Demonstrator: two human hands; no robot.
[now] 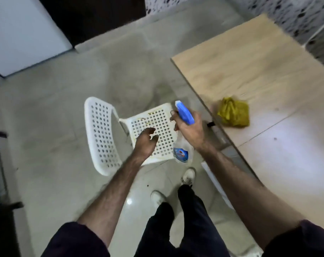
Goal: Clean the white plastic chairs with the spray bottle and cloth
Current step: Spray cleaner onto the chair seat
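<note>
A white plastic chair (101, 134) with a perforated seat and back stands on the floor in front of me; yellowish stains mark its seat. My right hand (190, 130) grips a clear spray bottle (181, 145) with a blue trigger head, held over the seat's right edge with the nozzle pointing away from me. My left hand (146, 143) hovers above the seat with loosely curled fingers and holds nothing. A crumpled yellow cloth (233, 112) lies on the wooden table near its left edge.
The light wooden table (268, 71) fills the right side, its edge close to the chair. Grey tiled floor (55, 117) lies open to the left and behind the chair. A white door or panel (22, 30) stands at the far left. My feet are just below the chair.
</note>
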